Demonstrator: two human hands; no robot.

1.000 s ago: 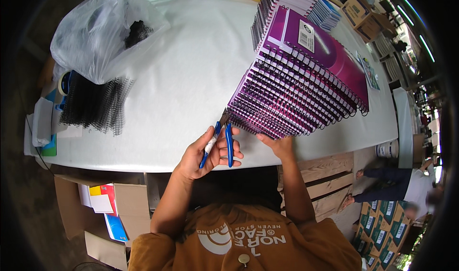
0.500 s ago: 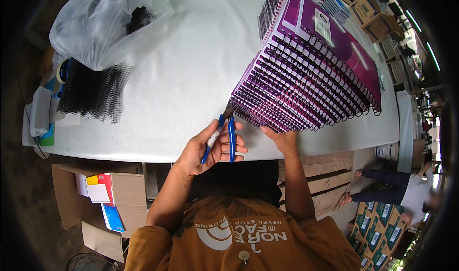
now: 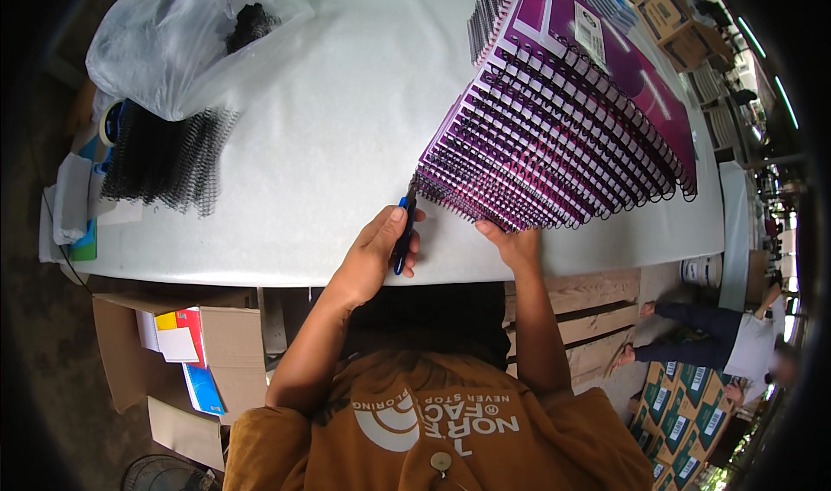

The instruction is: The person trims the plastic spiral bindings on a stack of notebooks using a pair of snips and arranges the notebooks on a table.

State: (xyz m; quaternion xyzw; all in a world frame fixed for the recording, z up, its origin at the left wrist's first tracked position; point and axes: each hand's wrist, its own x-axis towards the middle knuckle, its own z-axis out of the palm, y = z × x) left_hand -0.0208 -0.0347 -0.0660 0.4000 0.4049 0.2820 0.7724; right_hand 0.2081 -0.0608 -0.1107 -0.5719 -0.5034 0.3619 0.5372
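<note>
In my left hand [image 3: 381, 242] is a pair of blue-handled cutting pliers [image 3: 403, 238], gripped with the handles pressed together. Their dark jaws touch the lower left corner of a tall stack of purple spiral-bound notebooks [image 3: 554, 136], at the ends of the black coils. My right hand [image 3: 512, 242] rests against the lower coil edge of the stack, thumb stretched along it. The rest of its fingers are hidden under the stack's edge.
Loose black spiral coils [image 3: 160, 162] lie at the table's left beside a clear plastic bag [image 3: 173, 45] with more coils. Below stands an open cardboard box [image 3: 232, 352] with colourful notebooks. The white table [image 3: 329, 127] ends just before me. Another person [image 3: 723, 339] is at far right.
The pliers' handles have gone from spread apart to squeezed together in my left hand. My left hand has turned slightly; my right stays at the stack.
</note>
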